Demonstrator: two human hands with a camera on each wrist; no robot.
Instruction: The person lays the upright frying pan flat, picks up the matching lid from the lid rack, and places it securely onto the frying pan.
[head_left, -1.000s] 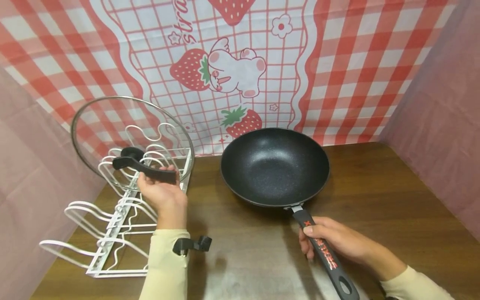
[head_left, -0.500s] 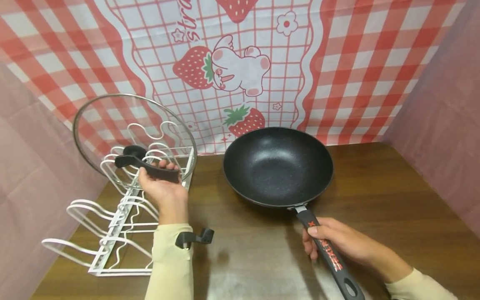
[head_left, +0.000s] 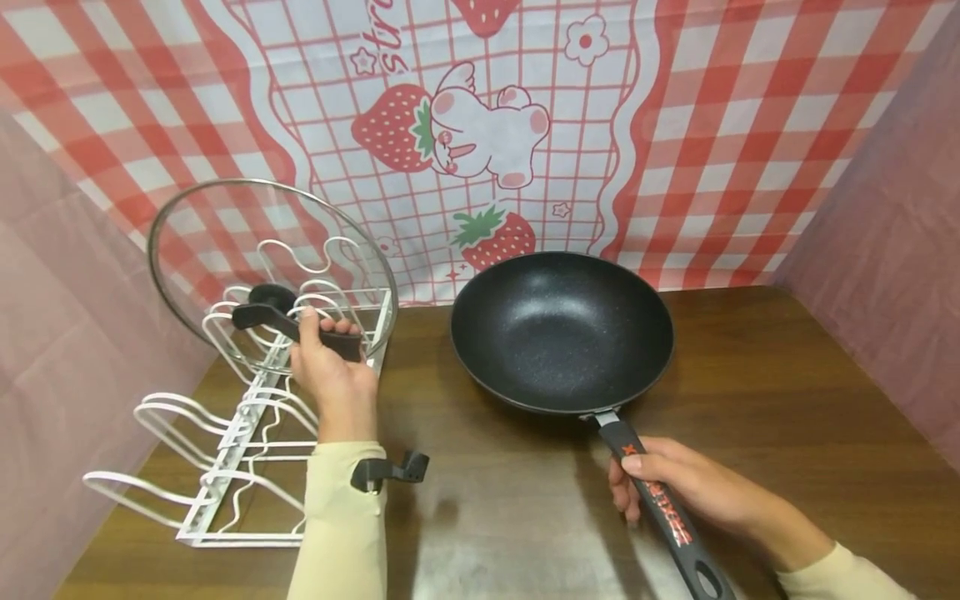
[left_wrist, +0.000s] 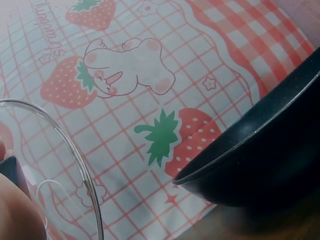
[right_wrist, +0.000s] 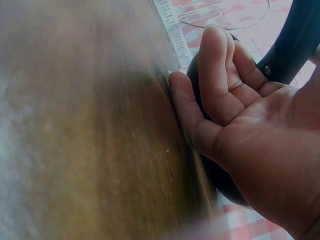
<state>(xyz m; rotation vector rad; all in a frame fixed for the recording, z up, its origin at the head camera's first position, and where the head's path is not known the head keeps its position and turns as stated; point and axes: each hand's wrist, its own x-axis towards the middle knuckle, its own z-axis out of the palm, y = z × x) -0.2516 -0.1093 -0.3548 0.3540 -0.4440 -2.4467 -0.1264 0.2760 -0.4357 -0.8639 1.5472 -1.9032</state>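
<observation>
A round glass lid point(head_left: 217, 221) with a metal rim stands on edge, tilted, among the white wire loops at the left. My left hand point(head_left: 337, 379) grips its black handle point(head_left: 255, 315), with the thumb across it and the fingertips curled over. In the left wrist view, part of the lid's rim point(left_wrist: 82, 170) shows beside that hand. On the right is a black wok point(head_left: 562, 333), its hollow facing up. My right hand point(head_left: 693, 479) holds the wok's long handle point(head_left: 663, 508), thumb on top. Whether the wok's underside touches the table cannot be told.
The white wire pot rack point(head_left: 240, 543) runs along the left of the brown wooden table point(head_left: 480, 492). A red-and-white strawberry cloth point(head_left: 480, 142) hangs behind. Pink cloth walls point(head_left: 911, 250) close off both sides.
The left thumb has moved up from beside the lid's handle to lie across it. The whole scene has shifted slightly to the right in the head view. Both hands keep their holds.
</observation>
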